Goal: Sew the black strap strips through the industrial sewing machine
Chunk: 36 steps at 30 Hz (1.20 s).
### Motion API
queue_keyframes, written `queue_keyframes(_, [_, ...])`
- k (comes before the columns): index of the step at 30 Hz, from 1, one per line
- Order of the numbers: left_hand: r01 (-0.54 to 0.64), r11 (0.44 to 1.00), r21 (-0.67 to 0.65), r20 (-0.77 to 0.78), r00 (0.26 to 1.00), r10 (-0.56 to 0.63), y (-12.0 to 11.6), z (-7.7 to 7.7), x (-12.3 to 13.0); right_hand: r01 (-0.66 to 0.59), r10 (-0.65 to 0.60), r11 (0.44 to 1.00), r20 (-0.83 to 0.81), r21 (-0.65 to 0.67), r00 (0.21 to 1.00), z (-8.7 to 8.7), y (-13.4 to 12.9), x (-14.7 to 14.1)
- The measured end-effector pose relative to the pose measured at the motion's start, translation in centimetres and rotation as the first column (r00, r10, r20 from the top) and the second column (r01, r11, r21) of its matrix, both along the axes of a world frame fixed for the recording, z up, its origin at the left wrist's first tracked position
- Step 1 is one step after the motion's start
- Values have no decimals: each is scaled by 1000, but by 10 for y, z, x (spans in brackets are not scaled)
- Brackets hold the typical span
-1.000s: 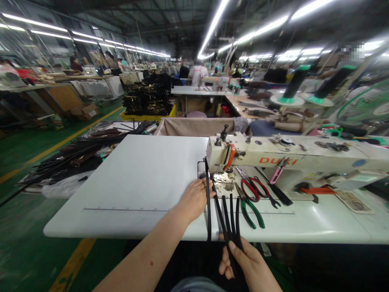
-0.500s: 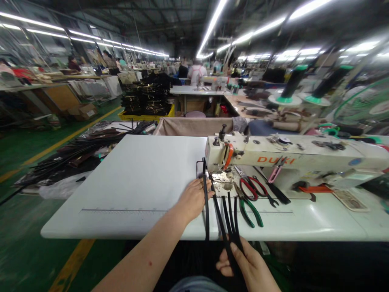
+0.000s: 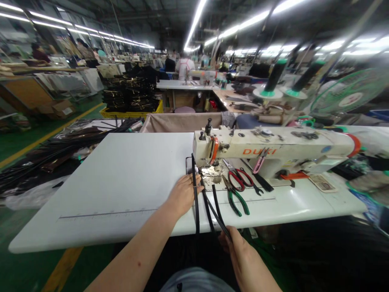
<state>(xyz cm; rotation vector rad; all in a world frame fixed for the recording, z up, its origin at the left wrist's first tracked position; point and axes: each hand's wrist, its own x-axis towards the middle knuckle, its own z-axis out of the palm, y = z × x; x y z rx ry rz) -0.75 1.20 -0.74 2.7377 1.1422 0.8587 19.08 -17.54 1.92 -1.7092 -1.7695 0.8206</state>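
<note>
Black straps (image 3: 197, 202) have gathered toward the right hand (image 3: 243, 253), which pinches them off the table edge; the left hand (image 3: 182, 195), apart, lies against them beside the sewing machine (image 3: 273, 147) needle plate (image 3: 209, 172). Straight guiding looks called for.

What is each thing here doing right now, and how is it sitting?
Left hand, open, fingers against a strap
Right hand, pinching strap ends
Black straps, hanging down past the table's front edge
Sewing machine, standing on the table, cannot tell if running
Scissors, lying on the table
Pliers, lying on the table, handles apart
Fan, standing behind the machine, cannot tell if spinning
</note>
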Motion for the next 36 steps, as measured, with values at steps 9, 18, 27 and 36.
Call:
queue_keyframes(9, [22, 1000, 8, 12, 1000, -22, -1, 6, 0, -263, 50, 901, 520, 345, 853, 16, 15, 35])
queue_keyframes(18, [13, 1000, 25, 41, 999, -14, 1, -2, 0, -103, -140, 937, 628, 334, 765, 20, 53, 70])
queue_keyframes(27, [40, 999, 2, 38, 998, -40, 2, -2, -2, 115, -298, 939, 601, 324, 742, 5, 64, 50])
queue_keyframes(36, [63, 998, 22, 63, 996, -64, 3, -2, -1, 70, -382, 830, 473, 553, 794, -1, 59, 65])
